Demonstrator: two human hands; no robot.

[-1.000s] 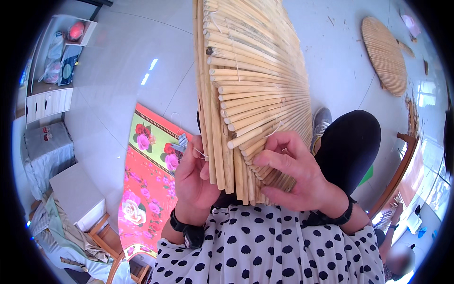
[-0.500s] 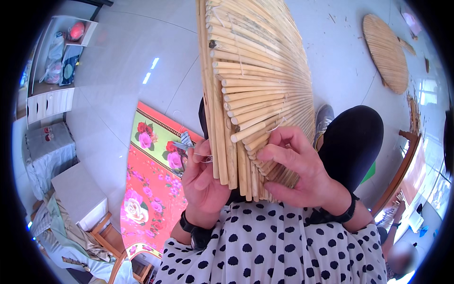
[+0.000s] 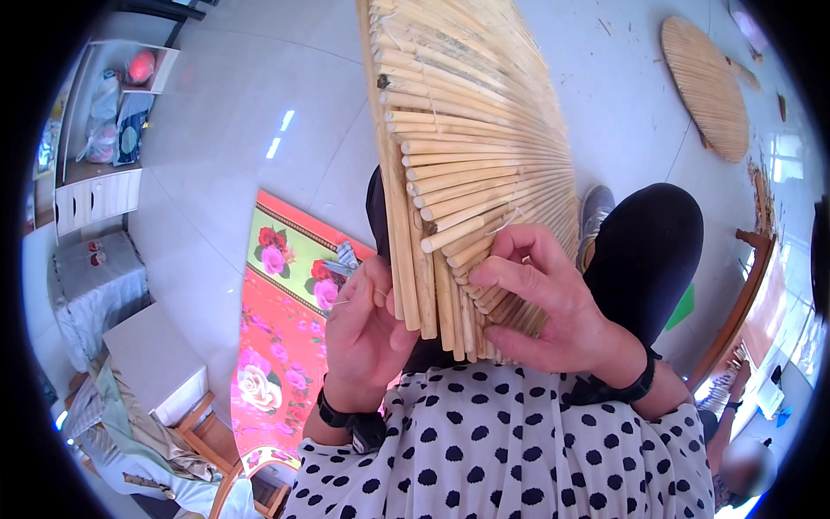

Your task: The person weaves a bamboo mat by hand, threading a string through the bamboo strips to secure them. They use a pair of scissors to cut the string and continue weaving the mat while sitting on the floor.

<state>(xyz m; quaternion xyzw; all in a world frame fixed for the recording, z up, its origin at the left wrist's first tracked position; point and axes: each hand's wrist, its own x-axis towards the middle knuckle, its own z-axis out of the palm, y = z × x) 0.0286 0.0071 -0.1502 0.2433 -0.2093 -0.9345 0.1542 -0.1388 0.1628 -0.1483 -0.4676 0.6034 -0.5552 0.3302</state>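
A round mat of pale straw-coloured stalks (image 3: 484, 147), laid side by side in crossing layers and stitched with white thread, stands tilted over my lap. My right hand (image 3: 553, 303) grips its lower edge, thumb and forefinger pinching by the cut stalk ends, next to a loose loop of thread (image 3: 508, 221). Left of the mat, my left hand (image 3: 359, 324) is closed in a pinch on a thin white thread (image 3: 342, 302), its fingertips near the stalk ends. Whether a needle is in that pinch is too small to tell.
Beneath my left hand lies a red and green floral cloth (image 3: 281, 346) with a small scissor-like grey object (image 3: 339, 266). Another round stalk mat (image 3: 705, 86) is on the floor at far right. A wooden chair (image 3: 203, 432) with clothes stands at left; another person's arm (image 3: 733, 398) shows at lower right.
My left hand has turned and drawn slightly away from the stalk edge, thread still pinched. My right hand keeps its grip; the mat has barely shifted.
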